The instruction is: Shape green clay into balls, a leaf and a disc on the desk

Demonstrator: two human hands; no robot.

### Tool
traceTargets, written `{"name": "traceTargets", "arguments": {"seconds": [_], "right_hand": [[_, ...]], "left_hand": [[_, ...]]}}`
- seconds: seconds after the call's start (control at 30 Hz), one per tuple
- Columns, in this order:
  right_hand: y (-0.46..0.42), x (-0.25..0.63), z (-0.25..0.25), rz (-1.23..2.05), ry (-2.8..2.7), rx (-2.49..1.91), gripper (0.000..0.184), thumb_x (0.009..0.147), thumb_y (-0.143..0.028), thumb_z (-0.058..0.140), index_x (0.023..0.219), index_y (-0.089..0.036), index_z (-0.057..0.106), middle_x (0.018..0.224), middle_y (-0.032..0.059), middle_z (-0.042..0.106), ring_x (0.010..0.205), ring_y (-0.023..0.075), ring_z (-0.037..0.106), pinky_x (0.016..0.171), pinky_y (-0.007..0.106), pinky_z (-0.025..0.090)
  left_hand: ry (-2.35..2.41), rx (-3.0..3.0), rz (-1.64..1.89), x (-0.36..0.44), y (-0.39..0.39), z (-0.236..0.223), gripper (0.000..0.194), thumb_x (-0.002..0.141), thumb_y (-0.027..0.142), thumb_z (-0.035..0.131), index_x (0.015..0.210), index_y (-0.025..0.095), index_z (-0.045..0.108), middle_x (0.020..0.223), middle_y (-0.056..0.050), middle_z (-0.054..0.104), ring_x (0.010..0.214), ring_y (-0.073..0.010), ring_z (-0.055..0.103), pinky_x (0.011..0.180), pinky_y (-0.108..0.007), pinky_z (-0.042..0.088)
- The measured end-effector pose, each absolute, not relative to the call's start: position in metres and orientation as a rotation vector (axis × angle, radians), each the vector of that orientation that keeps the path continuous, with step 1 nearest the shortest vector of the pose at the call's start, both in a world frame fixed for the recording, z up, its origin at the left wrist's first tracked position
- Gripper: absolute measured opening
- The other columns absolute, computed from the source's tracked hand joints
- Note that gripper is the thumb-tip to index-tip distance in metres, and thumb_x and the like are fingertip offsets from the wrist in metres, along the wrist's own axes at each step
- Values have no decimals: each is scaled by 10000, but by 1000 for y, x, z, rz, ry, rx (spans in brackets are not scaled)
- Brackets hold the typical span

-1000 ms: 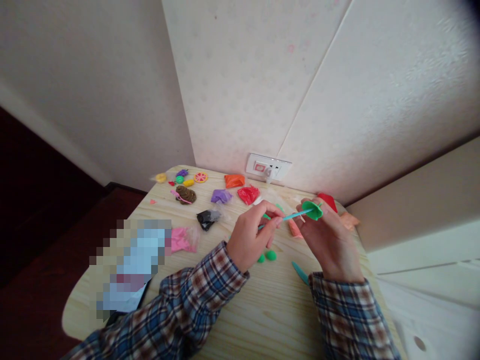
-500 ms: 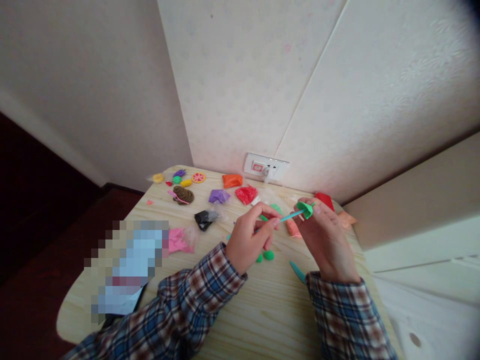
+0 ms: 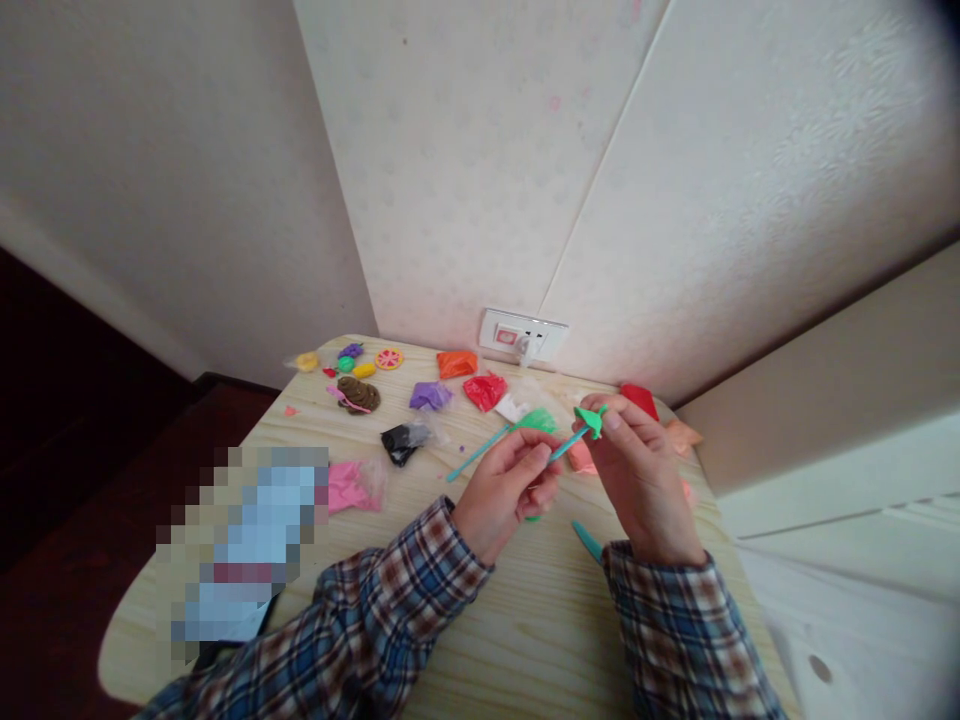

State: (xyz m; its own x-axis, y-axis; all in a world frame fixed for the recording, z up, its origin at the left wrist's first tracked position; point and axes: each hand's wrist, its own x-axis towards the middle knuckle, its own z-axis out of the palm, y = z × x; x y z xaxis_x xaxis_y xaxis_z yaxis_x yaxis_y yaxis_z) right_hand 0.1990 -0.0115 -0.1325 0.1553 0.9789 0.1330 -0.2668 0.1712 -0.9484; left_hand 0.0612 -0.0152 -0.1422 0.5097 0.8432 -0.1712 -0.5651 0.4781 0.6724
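Note:
My left hand (image 3: 514, 485) is closed in a pinch round a thin blue clay tool (image 3: 571, 442), which slants up to the right. Its tip meets a small thin piece of green clay (image 3: 591, 420). My right hand (image 3: 645, 465) pinches that green piece between thumb and fingers; the piece has a flared, cup-like shape with a pointed end. Behind the hands lie a bag of green clay (image 3: 536, 420) and a bag of salmon clay (image 3: 581, 460), partly covered. A second blue stick tool (image 3: 476, 455) rests left of the green bag.
Bags of black (image 3: 401, 443), purple (image 3: 430, 396), red (image 3: 485, 391), orange (image 3: 457, 364) and pink clay (image 3: 349, 487) lie on the wooden table (image 3: 525, 630). Small clay fruit (image 3: 364, 370) and a brown clay piece (image 3: 358, 396) sit back left. A blue tool (image 3: 586, 540) lies by my right sleeve. A wall socket (image 3: 523, 335) is behind.
The green piece has turned in my right hand, its rim now tilted differently against the tool. My left hand has dropped slightly, covering most of the small green balls. The view has shifted slightly.

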Motion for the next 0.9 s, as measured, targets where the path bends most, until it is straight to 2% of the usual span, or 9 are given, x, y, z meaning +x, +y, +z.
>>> {"name": "traceTargets", "arguments": {"seconds": [0.2,0.37,0.67,0.9], "right_hand": [[-10,204,-134,1042,-989,-948,76,775,-316,671,791,-242,680,858,-11,597,823,130,520,772,250,410],[-10,203,-134,1024,-1041,-986,98,782,-339,658,794,-242,668,865,-1,610,827,155,537,774,288,418],[-12,200,-133,1058,-1065,-1013,121,784,-365,660,800,-245,664,842,-10,587,755,137,527,711,275,429],[-14,201,-131,1084,-1065,-971,198,805,-407,632,930,-259,676,914,12,618,888,171,551,822,314,435]], "left_hand": [[654,815,855,50,-13,-148,375,668,386,729,862,146,516,647,43,585,461,-49,509,447,-187,342],[725,1032,776,38,-11,-153,341,720,455,647,776,144,518,537,49,571,381,-54,491,390,-187,308],[627,978,716,36,-8,-153,355,720,476,649,780,141,545,561,23,619,392,-63,527,390,-182,306],[586,907,663,35,-9,-156,356,709,465,674,772,134,559,553,22,615,397,-58,509,401,-184,314]]}}
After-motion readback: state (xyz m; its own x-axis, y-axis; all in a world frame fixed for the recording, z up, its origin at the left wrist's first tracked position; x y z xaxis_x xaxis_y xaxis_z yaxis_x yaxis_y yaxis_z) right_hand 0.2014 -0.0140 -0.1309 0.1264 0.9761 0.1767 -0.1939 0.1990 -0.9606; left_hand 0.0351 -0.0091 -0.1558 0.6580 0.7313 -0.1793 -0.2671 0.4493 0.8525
